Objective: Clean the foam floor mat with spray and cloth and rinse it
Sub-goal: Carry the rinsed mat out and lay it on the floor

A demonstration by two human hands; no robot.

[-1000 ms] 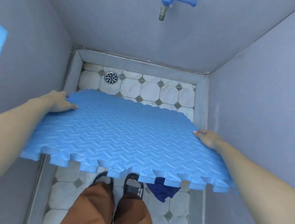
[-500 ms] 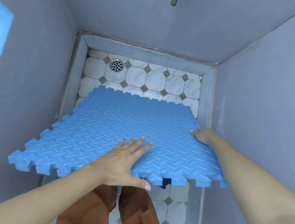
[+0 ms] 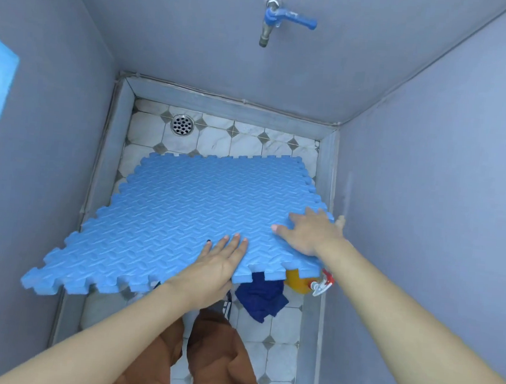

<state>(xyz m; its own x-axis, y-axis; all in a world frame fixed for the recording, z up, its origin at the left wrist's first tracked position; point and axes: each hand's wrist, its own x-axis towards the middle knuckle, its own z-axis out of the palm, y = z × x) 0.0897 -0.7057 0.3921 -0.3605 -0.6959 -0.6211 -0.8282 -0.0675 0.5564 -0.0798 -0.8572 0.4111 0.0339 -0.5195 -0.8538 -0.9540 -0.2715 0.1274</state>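
Blue foam mat (image 3: 183, 216), tread-patterned with jigsaw edges, held by both hands near the lower centre of the frame. Left hand (image 3: 218, 265): fingers flat and spread on the top face, thumb tucked under the near edge, so the mat is pinched lightly between them. Right hand (image 3: 309, 232): palm down, fingers splayed over the mat's right edge close to the right wall (image 3: 441, 206); whether any finger curls beneath cannot be told. The mat fills the middle of the frame, its near left corner reaching out over the grey curb (image 3: 67, 307) at lower left, its far edge low over the tiled floor (image 3: 219, 140). Below the near right corner lie a dark blue cloth (image 3: 261, 295) on the tiles and, just right of it, a yellow spray bottle (image 3: 299, 283) with a red and white trigger, partly covered by the mat. A round drain (image 3: 182, 124) sits in the floor's upper left corner. A blue-handled tap (image 3: 277, 18) projects from the back wall at top centre. Brown trousers (image 3: 202, 363) occupy the bottom centre.
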